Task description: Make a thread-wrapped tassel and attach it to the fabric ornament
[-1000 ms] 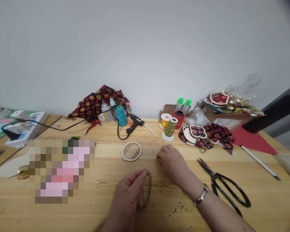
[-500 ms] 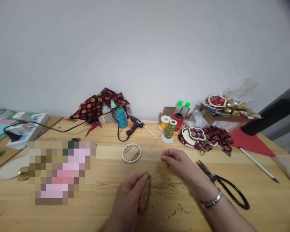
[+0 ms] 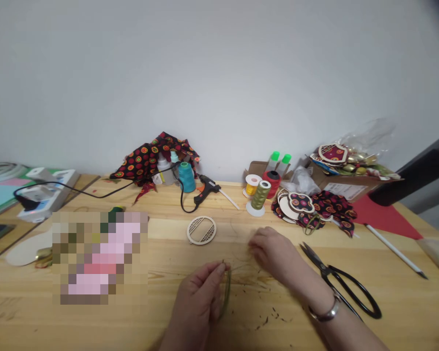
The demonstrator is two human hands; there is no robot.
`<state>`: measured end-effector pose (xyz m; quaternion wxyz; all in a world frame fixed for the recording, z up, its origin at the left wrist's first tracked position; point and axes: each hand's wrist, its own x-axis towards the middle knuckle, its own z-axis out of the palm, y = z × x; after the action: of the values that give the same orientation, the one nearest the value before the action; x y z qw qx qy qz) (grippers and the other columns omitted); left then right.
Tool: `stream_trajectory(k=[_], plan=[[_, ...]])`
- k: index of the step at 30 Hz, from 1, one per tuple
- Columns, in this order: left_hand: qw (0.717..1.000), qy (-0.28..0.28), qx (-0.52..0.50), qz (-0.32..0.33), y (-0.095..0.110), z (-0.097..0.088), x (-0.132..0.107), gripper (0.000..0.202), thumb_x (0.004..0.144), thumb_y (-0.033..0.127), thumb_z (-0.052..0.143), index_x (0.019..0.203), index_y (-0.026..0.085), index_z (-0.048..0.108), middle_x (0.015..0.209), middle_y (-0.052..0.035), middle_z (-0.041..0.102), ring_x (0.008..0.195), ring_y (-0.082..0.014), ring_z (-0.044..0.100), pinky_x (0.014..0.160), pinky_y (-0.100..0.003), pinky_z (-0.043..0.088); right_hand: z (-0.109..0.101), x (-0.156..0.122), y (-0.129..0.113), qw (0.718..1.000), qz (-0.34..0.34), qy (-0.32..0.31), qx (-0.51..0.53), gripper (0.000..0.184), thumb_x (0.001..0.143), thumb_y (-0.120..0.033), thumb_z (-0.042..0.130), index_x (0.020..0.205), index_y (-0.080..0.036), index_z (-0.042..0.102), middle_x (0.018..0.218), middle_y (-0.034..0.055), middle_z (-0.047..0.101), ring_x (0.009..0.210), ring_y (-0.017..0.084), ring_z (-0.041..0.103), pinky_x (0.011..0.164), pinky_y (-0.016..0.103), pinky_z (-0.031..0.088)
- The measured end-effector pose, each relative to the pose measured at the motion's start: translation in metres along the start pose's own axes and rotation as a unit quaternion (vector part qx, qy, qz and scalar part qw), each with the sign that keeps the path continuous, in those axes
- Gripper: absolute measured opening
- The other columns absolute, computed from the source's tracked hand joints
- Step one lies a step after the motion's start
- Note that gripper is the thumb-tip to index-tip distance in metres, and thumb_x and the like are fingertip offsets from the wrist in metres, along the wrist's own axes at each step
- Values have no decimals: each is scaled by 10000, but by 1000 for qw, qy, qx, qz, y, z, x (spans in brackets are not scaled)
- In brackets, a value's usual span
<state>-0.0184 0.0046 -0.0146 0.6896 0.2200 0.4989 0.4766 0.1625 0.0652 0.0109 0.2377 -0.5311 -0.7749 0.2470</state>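
Observation:
My left hand [image 3: 199,302] is closed in a pinch on a thin olive-green ring [image 3: 227,288] wound with thread, held on edge just above the wooden table [image 3: 168,312]. My right hand [image 3: 274,253], with a silver bangle at the wrist, is curled a short way to the right; its fingertips are pressed together on a fine thread that I can barely make out, running toward the ring. Small dark thread clippings lie on the table under and between the hands.
Black scissors [image 3: 342,282] lie right of my right hand. Behind are a round slotted wooden disc [image 3: 201,229], an olive thread spool [image 3: 259,197], yellow and red spools, a teal spool [image 3: 186,176], a glue gun [image 3: 205,189], patterned fabric [image 3: 153,156], a cardboard box, a white pencil [image 3: 395,251].
My right hand drew back from the table's middle toward the ring and a little lower. The left hand kept its pinch on the ring, almost still. The view shifted slightly.

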Motion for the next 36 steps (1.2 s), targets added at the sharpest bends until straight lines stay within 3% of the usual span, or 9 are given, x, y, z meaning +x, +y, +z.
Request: stream_trajectory(k=[4, 9, 13, 18, 22, 24, 26, 31, 36], plan=[[1000, -8, 6, 12, -2, -2, 1, 320, 691, 411, 704, 824, 125, 656, 404, 116, 300, 373, -28, 199, 366, -169, 145, 8, -11, 5, 986, -66, -39, -148, 173, 814, -88, 526, 707, -177, 628, 772, 47, 599, 802, 187, 474, 697, 287, 354], [1000, -13, 2, 10, -2, 1, 0, 349, 663, 425, 722, 810, 116, 657, 402, 116, 300, 373, -28, 195, 364, -174, 141, 16, -12, 10, 977, -110, -38, -177, 175, 806, -47, 513, 713, -172, 594, 773, 47, 598, 809, 192, 458, 700, 301, 349], [1000, -2, -2, 4, -1, 2, -1, 380, 628, 442, 742, 798, 113, 659, 393, 122, 284, 367, -26, 187, 360, -171, 143, 16, -12, 11, 999, -7, 2, 47, 166, 778, -43, 500, 694, -169, 568, 743, 32, 566, 762, 174, 467, 688, 292, 359], [1000, 3, -6, -5, -1, 2, 0, 409, 603, 459, 751, 796, 111, 658, 381, 121, 291, 364, -27, 192, 361, -175, 139, 13, -11, 9, 964, 104, 1, 243, 134, 812, -207, 497, 707, -157, 563, 618, 8, 581, 533, 113, 455, 506, 235, 339], [1000, -2, 1, -5, -2, 4, 0, 391, 614, 446, 747, 789, 109, 654, 365, 121, 291, 359, -26, 184, 365, -183, 123, 8, -9, 5, 851, 173, 2, 496, 185, 725, -298, 639, 679, -135, 563, 615, 36, 623, 476, 89, 494, 439, 200, 286], [1000, -8, 5, 0, -3, 4, -1, 381, 632, 444, 736, 795, 109, 654, 363, 117, 301, 360, -26, 184, 371, -186, 117, 4, -7, 2, 802, 172, 24, 571, 220, 668, -287, 708, 637, -134, 552, 567, 11, 591, 436, 65, 457, 414, 185, 240], [1000, -7, 5, 2, -3, 4, -1, 376, 636, 444, 733, 799, 115, 650, 360, 114, 314, 359, -26, 192, 375, -185, 117, -3, -3, -2, 789, 150, 44, 594, 245, 646, -291, 735, 620, -137, 546, 520, -24, 539, 408, 42, 384, 403, 180, 203], [1000, 1, 3, -4, -5, 3, 2, 425, 579, 472, 758, 791, 121, 647, 340, 117, 318, 345, -28, 197, 362, -181, 114, -30, 23, -17, 795, 75, 84, 595, 256, 623, -284, 757, 604, -147, 542, 473, -53, 473, 422, 47, 354, 412, 188, 222], [1000, -13, 14, -8, -7, 4, 4, 492, 530, 528, 760, 769, 111, 656, 312, 126, 282, 321, -27, 170, 343, -185, 96, -87, 75, -32, 804, 1, 136, 580, 189, 633, -142, 728, 586, -139, 545, 534, -47, 493, 456, 37, 378, 405, 175, 252]])
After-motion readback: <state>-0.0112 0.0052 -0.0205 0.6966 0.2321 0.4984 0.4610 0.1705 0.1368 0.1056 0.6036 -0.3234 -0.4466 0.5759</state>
